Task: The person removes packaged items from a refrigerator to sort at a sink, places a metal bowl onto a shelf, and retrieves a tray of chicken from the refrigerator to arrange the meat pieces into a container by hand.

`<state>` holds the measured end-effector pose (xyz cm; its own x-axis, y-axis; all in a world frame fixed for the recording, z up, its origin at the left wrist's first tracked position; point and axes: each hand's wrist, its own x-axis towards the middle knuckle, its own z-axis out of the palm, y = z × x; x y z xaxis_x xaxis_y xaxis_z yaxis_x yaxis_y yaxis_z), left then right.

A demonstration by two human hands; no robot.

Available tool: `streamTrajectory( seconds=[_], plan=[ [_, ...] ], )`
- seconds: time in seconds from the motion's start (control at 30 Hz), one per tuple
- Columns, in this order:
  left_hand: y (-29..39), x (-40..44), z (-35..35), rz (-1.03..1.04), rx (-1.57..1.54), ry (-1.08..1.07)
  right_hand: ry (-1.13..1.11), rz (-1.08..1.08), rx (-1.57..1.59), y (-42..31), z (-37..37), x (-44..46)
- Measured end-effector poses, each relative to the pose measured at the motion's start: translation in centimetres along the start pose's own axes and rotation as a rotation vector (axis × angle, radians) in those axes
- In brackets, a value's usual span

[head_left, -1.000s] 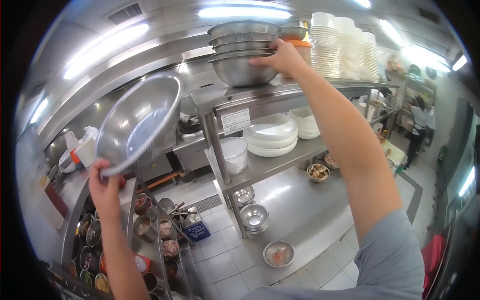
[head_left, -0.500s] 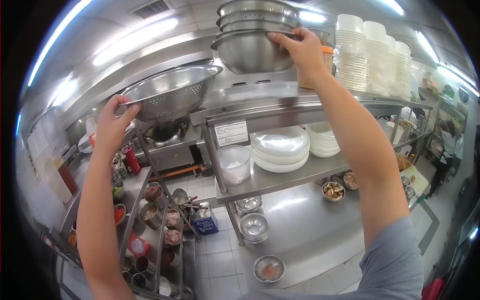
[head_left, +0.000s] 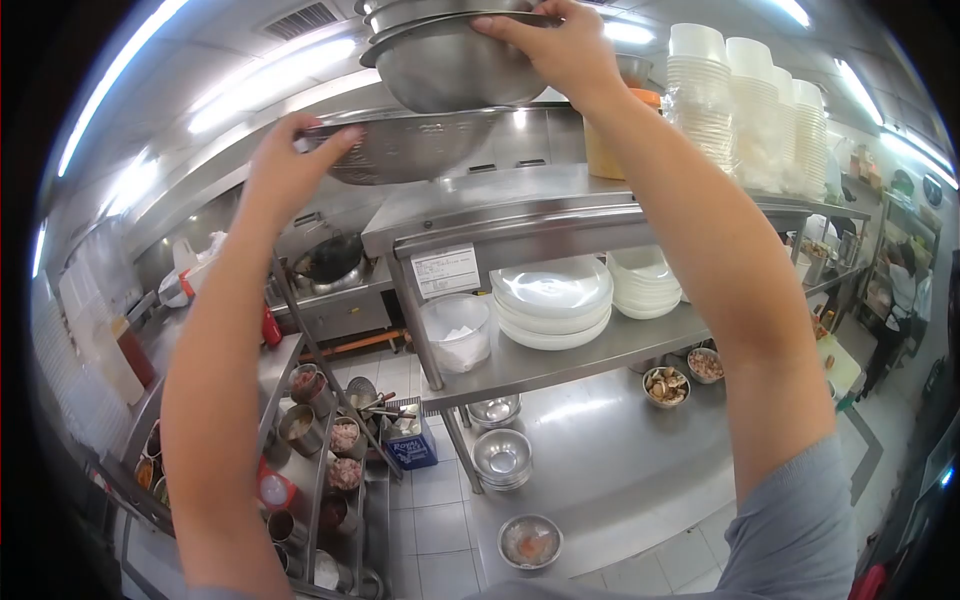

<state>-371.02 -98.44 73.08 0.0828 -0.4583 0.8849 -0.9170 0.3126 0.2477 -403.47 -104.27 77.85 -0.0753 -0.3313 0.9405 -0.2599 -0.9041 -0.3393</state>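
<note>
In the head view, above the shelf's (head_left: 520, 183) left end, our left hand (head_left: 295, 165) pinches the colander (head_left: 415, 152) by its rim; our right hand (head_left: 565, 50) grips the bowl stack (head_left: 450, 68) directly over it, rims roughly level, contact unclear.

- The bowl stack (head_left: 455, 70): top cut off by the upper edge, so its count cannot be told.
- The colander (head_left: 415, 155): holes blurred, upper far side hidden behind the bowl stack; contact between them unclear.
- The left hand (head_left: 290, 165): fingertips partly hidden by the colander's rim.
- The posted paper (head_left: 446, 272): print too small to read.
- The orange-lidded tub (head_left: 603, 150): partly covered by the right forearm.
</note>
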Motion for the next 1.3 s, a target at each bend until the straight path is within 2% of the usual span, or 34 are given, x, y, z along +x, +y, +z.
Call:
streamTrajectory(
  seconds=[0.07, 0.1, 0.17, 0.2, 0.23, 0.27, 0.3, 0.37, 0.4, 0.47, 0.53, 0.57, 0.6, 0.63, 0.7, 0.73, 0.77, 0.83, 0.9, 0.93, 0.97, 1.0, 1.03, 1.07, 1.1, 1.13, 1.17, 1.2, 1.23, 1.27, 1.3],
  plan=[
    [1.9, -0.7, 2.3, -0.131, -0.045, -0.03, -0.013, 0.024, -0.033, 0.7, 0.5, -0.4],
    [3.1, -1.2, 3.2, -0.133, -0.044, -0.026, -0.008, 0.027, -0.005, 2.7, 1.3, -0.6],
    [5.3, -2.5, 5.0, -0.266, -0.197, -0.102, -0.006, 0.032, 0.027, 5.6, 2.5, -1.5],
    [5.8, -3.1, 5.9, -0.27, -0.192, -0.1, 0.047, -0.063, -0.137, 6.5, 2.8, -2.2],
    [6.1, -3.6, 6.7, -0.249, -0.186, -0.033, 0.1, -0.159, -0.3, 6.5, 2.8, -2.9],
    [6.5, -3.9, 7.6, -0.229, -0.178, 0.032, -0.006, -0.017, -0.201, 6.7, 2.2, -3.6],
    [6.5, -4.1, 8.3, -0.237, -0.17, 0.033, -0.013, -0.014, -0.193, 6.4, 1.4, -3.8],
    [6.3, -4.5, 9.4, -0.157, -0.201, 0.133, -0.237, 0.135, -0.205, 6.7, 0.1, -3.7],
    [6.6, -4.6, 9.7, -0.15, -0.233, 0.142, -0.171, 0.064, -0.242, 8.1, 0.3, -3.4],
    [6.9, -4.8, 10.0, -0.125, -0.236, 0.109, -0.267, 0.082, -0.217, 7.0, -1.2, -3.7],
    [6.8, -6.1, 10.0, -0.096, -0.314, 0.036, -0.279, 0.119, -0.179, 9.1, -1.9, -3.1],
    [6.5, -6.8, 9.8, -0.1, -0.374, 0.007, -0.302, -0.118, -0.296, 11.6, -2.6, -2.8],
    [6.4, -8.1, 8.9, -0.041, -0.364, -0.004, -0.264, -0.031, -0.357, 9.9, -3.0, -3.0],
    [6.1, -10.1, 7.8, 0.016, -0.35, -0.017, -0.194, 0.014, -0.306, 8.9, -2.9, -3.5],
    [4.5, -15.3, 5.8, 0.173, -0.43, 0.031, -0.184, -0.048, -0.295, 7.7, -3.3, -4.5],
    [3.6, -18.8, 4.5, 0.191, -0.507, 0.059, -0.263, -0.058, -0.406, 8.6, -4.1, -4.0],
    [2.7, -22.7, 3.5, 0.214, -0.589, 0.087, -0.186, -0.062, -0.468, 13.9, -5.1, -1.8],
    [-0.7, -32.2, 0.6, 0.21, -0.438, 0.042, -0.216, -0.165, -0.473, 12.8, -4.9, -3.1],
    [-3.6, -44.0, -2.3, -0.131, -0.377, -0.081, -0.123, -0.483, -0.904, 7.6, -4.2, -5.0],
    [-4.6, -49.9, -4.6, -0.353, -0.32, -0.163, -0.057, -0.362, -0.917, 5.9, -3.7, -6.4],
    [-5.4, -56.7, -6.5, -0.53, -0.172, -0.157, 0.006, -0.236, -0.931, 4.6, -3.2, -7.9],
    [-5.8, -63.5, -8.8, -0.791, -0.277, -0.096, 0.081, -0.604, -0.96, 4.6, -3.4, -8.7],
    [-5.4, -69.4, -11.9, -0.968, -0.238, -0.002, 0.172, -0.972, -0.966, 3.4, -2.4, -10.1],
    [-4.3, -75.4, -15.2, -1.17, -0.175, 0.051, 0.17, -0.975, -0.934, 2.4, -1.2, -12.5],
    [-2.7, -79.6, -18.9, -1.318, -0.093, 0.109, 0.136, -0.903, -0.686, -1.3, 1.3, -16.2],
    [-1.4, -84.6, -22.5, -1.342, 0.012, 0.116, 0.098, -0.822, -0.444, -3.6, 3.2, -20.0],
    [-0.9, -88.1, -25.9, -1.363, 0.115, 0.118, 0.003, -0.64, -0.312, -3.1, 4.2, -24.3],
    [-0.8, -89.2, -28.9, -1.376, 0.129, 0.134, -0.092, -0.46, -0.181, -2.1, 5.6, -29.2],
    [-0.2, -89.9, -31.8, -1.468, 0.194, 0.189, -0.156, -0.368, 0.045, -3.1, 8.4, -34.0],
    [0.3, -90.4, -34.1, -1.56, 0.261, 0.249, -0.211, -0.354, 0.42, -4.7, 12.9, -39.5],
    [-0.2, -90.0, -35.9, -1.576, 0.281, 0.274, -0.404, -0.32, 0.559, -10.0, 17.5, -43.0]
  ],
)
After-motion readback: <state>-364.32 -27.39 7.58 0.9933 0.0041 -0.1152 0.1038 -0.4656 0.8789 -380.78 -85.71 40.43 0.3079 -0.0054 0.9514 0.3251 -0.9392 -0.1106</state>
